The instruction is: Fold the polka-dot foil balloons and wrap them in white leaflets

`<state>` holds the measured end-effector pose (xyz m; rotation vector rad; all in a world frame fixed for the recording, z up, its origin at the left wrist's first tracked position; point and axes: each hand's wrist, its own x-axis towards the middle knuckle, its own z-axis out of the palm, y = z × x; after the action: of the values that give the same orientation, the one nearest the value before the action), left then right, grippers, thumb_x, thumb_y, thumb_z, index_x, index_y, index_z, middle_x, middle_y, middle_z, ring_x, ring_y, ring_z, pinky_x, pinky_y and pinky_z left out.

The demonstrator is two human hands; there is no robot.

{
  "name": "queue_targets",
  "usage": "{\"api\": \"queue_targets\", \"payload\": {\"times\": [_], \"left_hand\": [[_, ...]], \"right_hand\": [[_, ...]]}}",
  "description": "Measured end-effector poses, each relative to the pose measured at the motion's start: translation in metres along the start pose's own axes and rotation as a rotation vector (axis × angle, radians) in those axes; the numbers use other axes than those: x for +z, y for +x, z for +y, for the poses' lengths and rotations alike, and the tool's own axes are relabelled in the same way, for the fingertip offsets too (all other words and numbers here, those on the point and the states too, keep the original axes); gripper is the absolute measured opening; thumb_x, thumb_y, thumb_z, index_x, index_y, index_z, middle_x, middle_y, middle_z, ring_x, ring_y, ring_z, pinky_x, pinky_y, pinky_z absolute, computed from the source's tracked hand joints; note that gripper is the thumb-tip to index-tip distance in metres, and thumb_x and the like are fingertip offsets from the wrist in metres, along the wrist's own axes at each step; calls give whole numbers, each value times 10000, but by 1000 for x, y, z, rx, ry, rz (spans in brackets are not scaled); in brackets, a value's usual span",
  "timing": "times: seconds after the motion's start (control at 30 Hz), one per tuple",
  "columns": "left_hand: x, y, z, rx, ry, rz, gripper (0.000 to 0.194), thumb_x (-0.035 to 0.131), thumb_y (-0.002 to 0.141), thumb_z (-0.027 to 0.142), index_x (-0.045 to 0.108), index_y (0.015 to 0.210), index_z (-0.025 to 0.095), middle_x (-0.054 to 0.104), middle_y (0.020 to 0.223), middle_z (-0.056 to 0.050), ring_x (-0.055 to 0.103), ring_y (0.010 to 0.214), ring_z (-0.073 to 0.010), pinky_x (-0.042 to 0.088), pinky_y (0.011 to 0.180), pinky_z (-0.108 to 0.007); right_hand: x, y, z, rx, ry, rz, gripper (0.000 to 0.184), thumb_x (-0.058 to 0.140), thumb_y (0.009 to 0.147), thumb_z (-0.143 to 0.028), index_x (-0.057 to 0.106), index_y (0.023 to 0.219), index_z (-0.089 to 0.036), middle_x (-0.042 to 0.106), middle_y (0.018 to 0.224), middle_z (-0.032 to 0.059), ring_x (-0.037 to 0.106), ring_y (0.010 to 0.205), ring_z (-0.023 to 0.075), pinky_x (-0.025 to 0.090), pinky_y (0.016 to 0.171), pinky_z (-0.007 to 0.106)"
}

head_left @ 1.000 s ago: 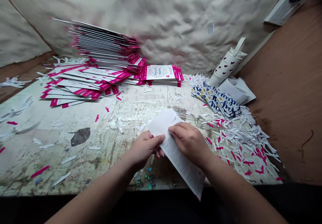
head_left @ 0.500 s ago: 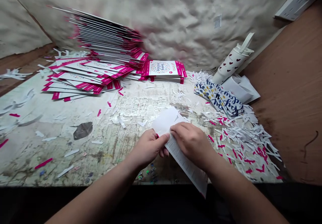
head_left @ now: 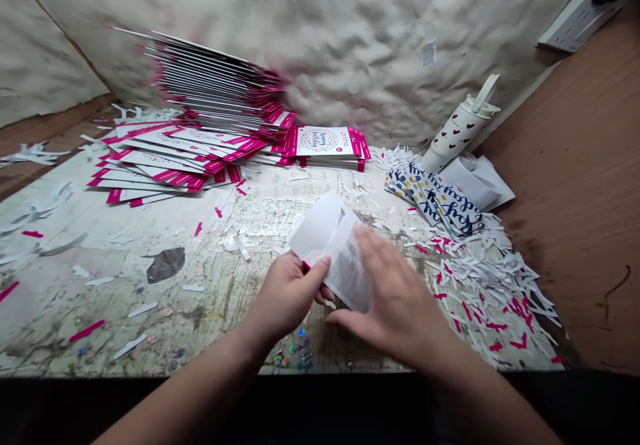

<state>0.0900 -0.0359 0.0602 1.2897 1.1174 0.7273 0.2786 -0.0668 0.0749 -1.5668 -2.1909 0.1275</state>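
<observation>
A folded white paper packet with a small pink edge is held tilted above the front middle of the table. My left hand grips its lower left edge, thumb on top and fingers curled underneath. My right hand lies at the packet's right side, fingers stretched out and thumb apart, slightly smeared by motion. Its fingers cover the packet's right edge, and I cannot tell how firmly they touch it. A translucent, shiny area shows on the packet between the two hands.
Stacked pink-and-white card packs lean at the back left, with a shorter stack beside them. To the right are a heart-patterned tumbler, patterned printed strips and a heap of paper scraps. A power strip is at upper right.
My right hand has gone from pinching the packet to spread fingers at its right side. The long printed part that hung toward the lower right no longer shows. My left hand keeps its grip.
</observation>
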Motion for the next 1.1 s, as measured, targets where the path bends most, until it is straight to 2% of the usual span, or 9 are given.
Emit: {"api": "queue_targets", "payload": {"times": [0.13, 0.23, 0.3, 0.43, 0.53, 0.63, 0.73, 0.87, 1.1], "left_hand": [[-13, -3, 24, 387, 100, 165, 421, 547, 799, 436, 580, 1129, 176, 645, 1008, -82, 609, 852, -203, 491, 764, -321], [-25, 7, 29, 578, 80, 336, 658, 593, 773, 423, 332, 1355, 261, 388, 1383, -66, 388, 1233, -282, 344, 1008, -419], [-25, 15, 28, 564, 11, 222, 738, 613, 768, 387, 238, 1393, 267, 305, 1437, -67, 295, 1300, -294, 307, 1043, -430], [-13, 19, 26, 518, -49, 34, 673, 581, 812, 280, 236, 1389, 243, 413, 1367, -99, 440, 1211, -248, 396, 990, -385], [-22, 18, 30, 641, 120, 126, 459, 593, 805, 211, 472, 1246, 237, 567, 1211, -69, 557, 1070, -201, 458, 917, -339], [-48, 20, 25, 928, 450, 213, 222, 609, 776, 138, 654, 974, 229, 681, 964, -25, 618, 904, -171, 498, 830, -310], [-72, 21, -2, 1099, 832, 90, 242, 558, 792, 115, 656, 987, 218, 687, 985, -44, 607, 924, -186, 495, 844, -331], [-73, 12, -52, 946, 1174, -193, 309, 418, 833, 134, 623, 1062, 163, 641, 1087, -110, 564, 1025, -230, 472, 891, -369], [-42, -2, -62, 696, 1184, -278, 367, 456, 848, 320, 561, 1150, 140, 566, 1095, -138, 473, 1061, -280, 387, 931, -437]], "right_hand": [[-1, 6, -9, 51, 312, 299, 397, 472, 837, -159, 515, 1228, -213, 598, 1173, 79, 565, 1056, 233, 429, 938, 362], [-6, 23, 8, 133, 809, 436, 237, 565, 809, -195, 597, 1036, -255, 657, 1007, 33, 614, 927, 211, 485, 835, 363], [-2, 34, 13, 115, 1079, 385, 216, 629, 767, -217, 590, 979, -237, 656, 948, 27, 620, 875, 193, 503, 790, 353], [15, 49, 6, 167, 1208, 340, 277, 680, 723, -235, 572, 977, -207, 639, 878, 25, 607, 824, 158, 500, 791, 333], [10, 50, 8, 79, 1117, 379, 209, 671, 730, -205, 602, 927, -210, 631, 912, 34, 602, 837, 156, 505, 764, 320], [-1, 42, 19, -112, 780, 481, 136, 640, 747, -128, 652, 850, -215, 631, 902, 37, 602, 838, 156, 504, 755, 312], [8, 25, 27, -354, 347, 364, 207, 555, 785, -70, 660, 937, -165, 645, 927, 96, 601, 873, 187, 510, 764, 342], [51, -4, 23, -570, -82, 120, 260, 429, 837, -54, 625, 1007, -53, 660, 909, 162, 594, 886, 233, 514, 746, 373], [78, -17, 14, -377, -87, -210, 305, 460, 849, -176, 571, 1123, -103, 598, 1080, 154, 518, 999, 263, 451, 829, 419]]}}
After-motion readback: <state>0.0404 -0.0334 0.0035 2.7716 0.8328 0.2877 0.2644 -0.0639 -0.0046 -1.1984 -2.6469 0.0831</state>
